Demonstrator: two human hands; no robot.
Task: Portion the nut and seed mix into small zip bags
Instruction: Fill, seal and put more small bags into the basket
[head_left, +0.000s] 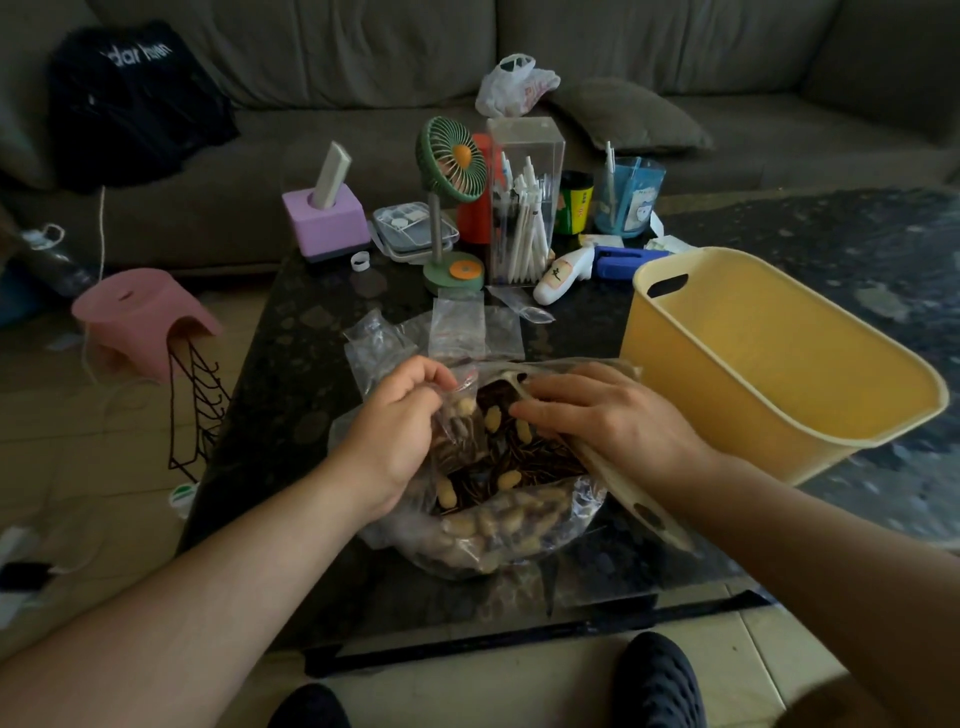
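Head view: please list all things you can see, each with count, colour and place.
large bag of nut and seed mix: one, clear, table front edge
small zip bag: one, clear, partly filled, in left hand over the large bag
empty zip bags: several, clear, behind the large bag
basket: one, yellow, table right
desk fan: one, green and orange, table centre back
pen box: one, clear, right of fan
tissue box: one, purple, table back left
stool: one, pink, floor left
sofa: one, grey-green, behind table
hands: left hand pinches the small bag; right hand reaches into the mix
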